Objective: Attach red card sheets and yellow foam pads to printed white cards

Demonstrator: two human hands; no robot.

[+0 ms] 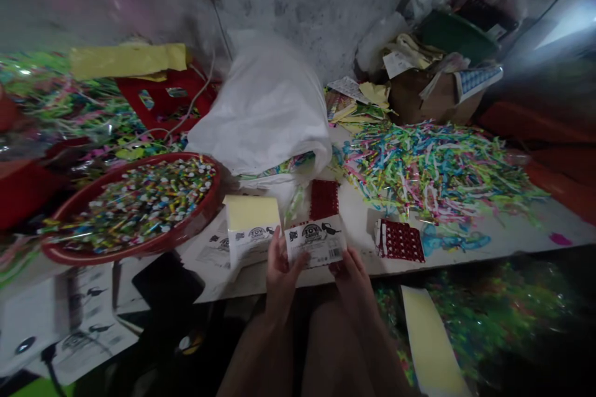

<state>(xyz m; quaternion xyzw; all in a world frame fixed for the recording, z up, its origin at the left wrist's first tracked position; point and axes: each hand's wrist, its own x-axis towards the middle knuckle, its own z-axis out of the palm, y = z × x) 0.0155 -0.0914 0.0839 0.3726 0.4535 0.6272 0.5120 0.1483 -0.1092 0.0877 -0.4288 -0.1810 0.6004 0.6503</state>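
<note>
Pinching printed card at both ends: left hand thumb-in-front, right hand curled at lower corner.

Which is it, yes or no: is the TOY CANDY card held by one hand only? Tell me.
No: the left hand and the right hand both hold the card, one toward each end.
</note>
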